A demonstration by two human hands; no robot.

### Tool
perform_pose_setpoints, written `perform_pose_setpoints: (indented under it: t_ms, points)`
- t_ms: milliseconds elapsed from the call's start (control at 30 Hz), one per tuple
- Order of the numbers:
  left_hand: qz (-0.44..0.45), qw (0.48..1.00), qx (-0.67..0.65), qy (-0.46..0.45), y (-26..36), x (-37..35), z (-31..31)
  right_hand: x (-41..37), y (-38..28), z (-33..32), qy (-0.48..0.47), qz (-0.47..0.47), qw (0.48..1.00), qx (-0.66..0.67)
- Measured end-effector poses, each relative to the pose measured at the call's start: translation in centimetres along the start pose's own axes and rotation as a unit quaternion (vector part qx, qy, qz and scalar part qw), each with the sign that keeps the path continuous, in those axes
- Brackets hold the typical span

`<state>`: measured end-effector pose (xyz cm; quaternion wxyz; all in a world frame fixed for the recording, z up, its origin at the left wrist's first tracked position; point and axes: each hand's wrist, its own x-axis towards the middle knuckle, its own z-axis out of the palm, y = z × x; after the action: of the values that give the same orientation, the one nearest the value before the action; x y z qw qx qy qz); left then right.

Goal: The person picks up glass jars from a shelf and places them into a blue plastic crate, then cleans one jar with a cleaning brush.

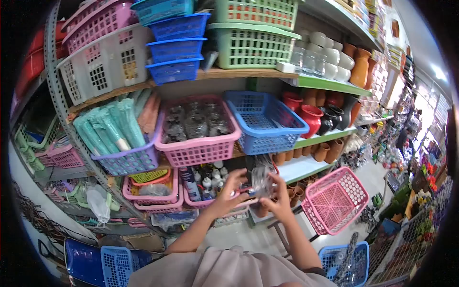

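Note:
In front of the shelves, a clear, shiny plastic-wrapped item (260, 180) is up between my hands; what is inside the wrapping is too blurred to name. My right hand (279, 200) grips its right side, thumb and fingers curled against it. On the other side my left hand (229, 195) is close to the item, fingers apart and bent towards it. Just behind the left hand is a pink basket (198, 203) of bottles with white tops. Above stands another pink basket (201, 152) full of dark pieces in clear wrapping, beside a blue basket (272, 142).
A purple basket (126, 162) holds teal wrapped bundles at left. Red vases (311, 119) and brown clay pots (322, 152) line the right shelves. An empty pink basket (313, 203) stands at lower right, above a blue floor basket (363, 260). Blue bins (173, 69) are stacked overhead.

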<state>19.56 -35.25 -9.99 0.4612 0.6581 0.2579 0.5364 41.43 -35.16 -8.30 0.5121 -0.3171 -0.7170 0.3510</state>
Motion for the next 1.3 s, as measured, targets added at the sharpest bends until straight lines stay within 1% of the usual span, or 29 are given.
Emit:
perform_pose_setpoints:
  t_ms: [33, 67, 100, 133, 167, 200, 233, 267, 333, 400, 433, 500, 567, 600, 633, 667, 700, 733, 767, 800, 867, 933, 1000, 1033, 1067, 1100, 1133, 1200, 1300]
  points:
    - [0.076, 0.992, 0.072, 0.065, 2.4, 0.5, -1.8, 2.4, -1.5, 0.5, 0.002, -0.004, 1.000, -0.018]
    - [0.107, 0.968, 0.201, 0.104, 5.0, 0.9, -4.0, 4.8, -1.8, 1.3, 0.005, -0.019, 1.000, 0.012]
    - [0.135, 0.925, 0.327, 0.139, 7.4, 1.3, -6.2, 7.2, -2.1, 2.1, 0.010, -0.033, 0.999, 0.041]
    - [0.159, 0.899, 0.376, 0.158, 9.0, 1.9, -8.3, 9.5, -2.6, 2.7, 0.001, -0.031, 0.999, 0.009]
    - [0.181, 0.870, 0.423, 0.176, 10.3, 2.6, -10.1, 11.9, -2.6, 3.4, 0.009, -0.074, 0.993, -0.094]
    - [0.163, 0.859, 0.445, 0.194, 11.6, 3.2, -11.7, 14.1, -3.2, 4.6, 0.005, -0.073, 0.994, -0.085]
    - [0.151, 0.832, 0.499, 0.193, 12.4, 3.7, -13.5, 16.2, -3.8, 5.8, 0.002, -0.072, 0.995, -0.075]
    - [0.135, 0.820, 0.523, 0.188, 12.7, 4.4, -15.3, 18.3, -3.8, 7.0, 0.001, -0.076, 0.995, -0.071]
    - [0.120, 0.806, 0.549, 0.184, 12.1, 5.2, -18.3, 22.4, -3.0, 9.4, -0.005, -0.075, 0.993, -0.094]
    - [0.111, 0.760, 0.615, 0.178, 10.8, 6.3, -20.7, 26.1, -1.4, 11.6, -0.013, -0.091, 0.990, -0.109]
    - [0.074, 0.765, 0.619, 0.162, 9.8, 6.4, -21.6, 28.0, -0.3, 12.7, -0.020, -0.103, 0.986, -0.127]
    - [-0.064, 0.817, 0.556, 0.139, 9.0, 6.3, -22.2, 31.4, 2.3, 14.6, -0.019, -0.119, 0.981, -0.150]
    - [-0.049, 0.786, 0.602, 0.132, 8.5, 6.2, -22.4, 34.1, 3.8, 16.3, -0.012, -0.057, 0.967, -0.249]
    - [-0.075, 0.790, 0.595, 0.127, 8.6, 6.1, -22.3, 35.3, 3.8, 17.2, -0.025, -0.045, 0.956, -0.288]
    - [-0.099, 0.793, 0.589, 0.122, 8.9, 6.2, -22.3, 36.4, 3.9, 17.9, -0.028, -0.049, 0.956, -0.288]
    - [-0.109, 0.797, 0.582, 0.117, 8.8, 6.2, -22.4, 37.4, 4.0, 18.6, -0.056, -0.014, 0.942, -0.330]
    - [-0.110, 0.797, 0.582, 0.121, 8.8, 6.2, -22.4, 38.0, 3.9, 19.3, -0.085, 0.021, 0.925, -0.370]
    - [-0.110, 0.792, 0.588, 0.120, 8.9, 6.2, -22.4, 39.2, 5.3, 20.1, -0.086, 0.017, 0.925, -0.369]
    - [-0.111, 0.788, 0.594, 0.117, 8.9, 6.2, -22.4, 40.8, 8.0, 21.0, -0.109, -0.002, 0.909, -0.403]
    - [-0.109, 0.790, 0.591, 0.122, 8.8, 6.2, -22.3, 41.2, 8.3, 21.7, -0.132, -0.020, 0.891, -0.435]
    - [-0.092, 0.794, 0.587, 0.129, 8.3, 6.1, -22.5, 41.5, 9.4, 22.4, -0.161, -0.018, 0.878, -0.450]
    - [-0.078, 0.800, 0.580, 0.130, 8.4, 6.1, -22.5, 40.4, 7.9, 22.8, -0.189, -0.010, 0.864, -0.465]
    - [-0.088, 0.797, 0.585, 0.124, 8.8, 6.1, -22.2, 39.0, 6.0, 22.7, -0.201, 0.047, 0.854, -0.477]
    - [-0.096, 0.791, 0.592, 0.124, 9.0, 6.1, -22.1, 39.5, 7.7, 22.4, -0.200, 0.050, 0.853, -0.479]
    - [-0.089, 0.782, 0.603, 0.126, 8.9, 6.1, -22.1, 40.1, 9.3, 22.2, -0.188, 0.014, 0.868, -0.460]
    - [-0.089, 0.784, 0.602, 0.125, 8.8, 6.1, -22.2, 40.1, 9.4, 22.1, -0.175, -0.023, 0.880, -0.441]
    - [-0.083, 0.789, 0.595, 0.130, 8.7, 6.0, -22.3, 40.1, 9.6, 21.8, -0.176, -0.021, 0.880, -0.441]
    - [-0.074, 0.790, 0.593, 0.139, 8.6, 5.9, -22.1, 39.8, 9.3, 21.0, -0.051, -0.098, 0.895, -0.431]
    - [-0.071, 0.790, 0.593, 0.138, 8.5, 5.9, -22.2, 39.5, 7.5, 20.7, -0.072, -0.094, 0.901, -0.417]
